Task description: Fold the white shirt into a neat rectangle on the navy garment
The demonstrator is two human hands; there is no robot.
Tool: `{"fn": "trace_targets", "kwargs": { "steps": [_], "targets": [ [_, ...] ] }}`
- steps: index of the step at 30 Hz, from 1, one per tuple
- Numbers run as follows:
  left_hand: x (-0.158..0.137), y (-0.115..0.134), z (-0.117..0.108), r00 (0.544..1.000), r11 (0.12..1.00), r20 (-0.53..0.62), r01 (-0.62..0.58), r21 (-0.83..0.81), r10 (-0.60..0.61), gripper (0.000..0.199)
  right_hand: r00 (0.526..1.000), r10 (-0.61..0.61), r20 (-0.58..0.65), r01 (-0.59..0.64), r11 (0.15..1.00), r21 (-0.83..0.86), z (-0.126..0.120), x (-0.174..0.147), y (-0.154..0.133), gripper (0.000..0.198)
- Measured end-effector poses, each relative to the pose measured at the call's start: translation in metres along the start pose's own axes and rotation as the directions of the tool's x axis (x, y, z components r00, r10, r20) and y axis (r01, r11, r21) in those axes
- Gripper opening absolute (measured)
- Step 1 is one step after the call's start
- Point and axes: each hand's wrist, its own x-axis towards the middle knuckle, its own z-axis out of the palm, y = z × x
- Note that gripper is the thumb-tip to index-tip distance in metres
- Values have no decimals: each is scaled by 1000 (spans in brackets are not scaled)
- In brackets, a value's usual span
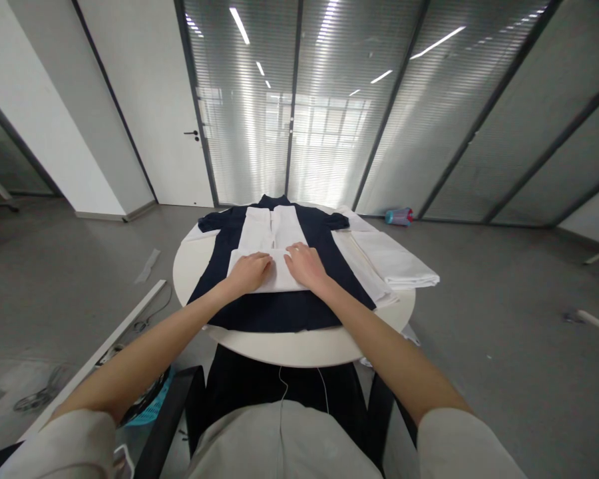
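Observation:
A navy short-sleeved garment (274, 311) lies spread on a round white table (289, 347), its collar at the far side. On its middle rests a white folded cloth (281, 274), with two white strips running from it toward the collar. My left hand (252, 271) lies on the left half of the folded cloth, palm down, its fingers pointing inward. Opposite it, my right hand (305, 265) rests on the right half with fingers apart. Both hands touch the cloth from above; neither visibly grips it. The palms' undersides are hidden.
Another folded white cloth (397, 259) lies at the table's right and overhangs the edge. A chair armrest (172, 412) and a blue basket (152, 406) are at my lower left. Beyond the table stand a glass partition (324, 120) and a blue-pink cylindrical object (399, 217).

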Motion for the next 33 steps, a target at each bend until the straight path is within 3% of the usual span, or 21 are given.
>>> {"fn": "trace_targets", "kwargs": {
  "steps": [3, 6, 10, 17, 23, 26, 29, 31, 33],
  "targets": [
    [3, 3, 22, 999, 996, 24, -45, 81, 43, 39, 994, -86, 64, 81, 993, 86, 28, 5, -18, 55],
    [-3, -2, 33, 1000, 992, -6, 9, 125, -8, 47, 986, -93, 137, 78, 990, 116, 44, -1, -21, 64],
    [-8, -17, 32, 996, 990, 53, 70, 124, -77, 59, 976, -42, 215, 20, 995, 103, 42, -12, -4, 78],
    [-5, -47, 27, 949, 985, 280, 165, -43, -146, 84, 931, 144, 335, -177, 982, 69, 36, -27, 35, 92],
    [-6, -49, 27, 957, 985, 256, 158, -68, -136, 81, 938, 139, 318, -163, 985, 51, 32, -32, 53, 94],
    [-10, -52, 26, 978, 991, 190, 106, -77, -90, 75, 965, 73, 252, -87, 995, 47, 33, -30, 58, 93],
    [-13, -63, 25, 973, 993, 231, 55, -105, -30, 74, 963, 11, 270, -26, 998, 55, 37, -30, 65, 90],
    [-11, -75, 24, 961, 989, 276, 48, -143, -7, 72, 962, 51, 269, -57, 998, 15, 37, -23, 71, 87],
    [0, -92, 23, 971, 979, 237, 74, -191, -27, 67, 966, 137, 218, -131, 991, -38, 35, -4, 79, 79]
  ]
}}
